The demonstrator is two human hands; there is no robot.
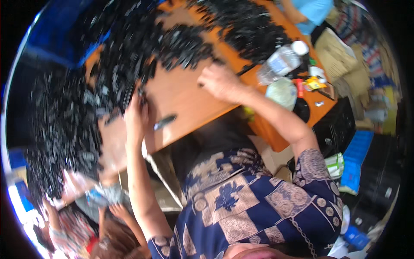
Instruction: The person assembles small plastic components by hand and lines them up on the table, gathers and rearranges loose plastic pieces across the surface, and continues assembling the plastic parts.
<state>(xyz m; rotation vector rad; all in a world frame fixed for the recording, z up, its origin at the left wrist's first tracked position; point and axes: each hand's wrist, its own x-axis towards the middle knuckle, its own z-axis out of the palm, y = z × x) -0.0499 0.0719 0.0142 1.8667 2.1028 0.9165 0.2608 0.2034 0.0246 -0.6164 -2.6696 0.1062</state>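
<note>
My left hand (136,113) is at the edge of a large heap of small, elongated black pieces (64,125). Its fingers are bent round what looks like one dark piece, though blur hides the detail. A single black piece with a pale end (165,122) lies on the orange-brown table (183,97), just right of that hand. Further right, my right hand (220,82) is closed above the tabletop, fingertips pressed together. A dark bit shows under them, too small to name. Another heap of black pieces (183,45) lies beyond both hands.
A clear plastic bottle with a white cap (282,62) lies by a pale round lid or dish (281,93) on the right. More black pieces (254,36) cover the far side. A blue bin (64,47) stands far left. Other people's hands (123,213) and a blue sleeve (312,15) are nearby.
</note>
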